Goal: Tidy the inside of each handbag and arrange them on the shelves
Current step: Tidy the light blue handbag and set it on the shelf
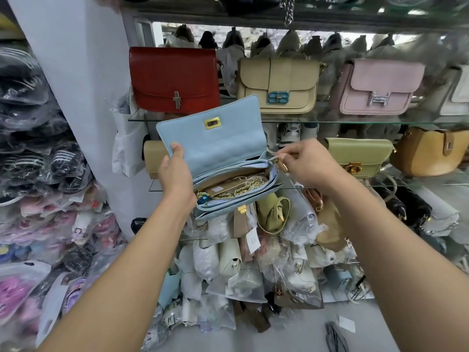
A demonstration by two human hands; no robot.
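Note:
A light blue handbag [215, 143] hangs in mid-air in front of the glass shelves, its flap lifted and its gold clasp plate showing. My left hand [175, 171] grips the bag's left side, thumb on the flap's inner face. My right hand [302, 161] pinches something small at the bag's right top corner, by the zip end. Inside the bag lie a gold chain [243, 189], brown paper stuffing and a blue trinket [204, 199].
On the upper glass shelf [330, 121] stand a red bag [172, 77], a beige bag [279, 85] and a pink bag [380, 87]. A green bag [360, 153] and a tan bag [429, 151] sit one shelf lower. Plastic-wrapped bags are heaped below, wrapped goods stacked at the left.

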